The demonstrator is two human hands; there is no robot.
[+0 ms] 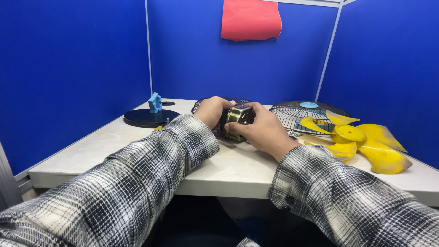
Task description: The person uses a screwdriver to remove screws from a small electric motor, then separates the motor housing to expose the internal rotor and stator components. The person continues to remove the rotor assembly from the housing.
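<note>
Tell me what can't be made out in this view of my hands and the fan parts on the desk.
- Metal motor, head view: mostly covered by the left hand and right hand.
- Wire guard behind the hands: only slivers show.
- Second wire guard: partly hidden by the yellow fan blade.
- Blue piece on the black round base: too small to identify.

I hold a metal fan motor point(238, 115) between both hands: my left hand point(211, 110) cups its far side, my right hand point(261, 130) wraps the near side. It sits low over the pale table point(82, 158), perhaps touching. A wire grille point(297, 112) and yellow fan blade point(361, 144) lie right; a round black base point(148, 118) left.
</note>
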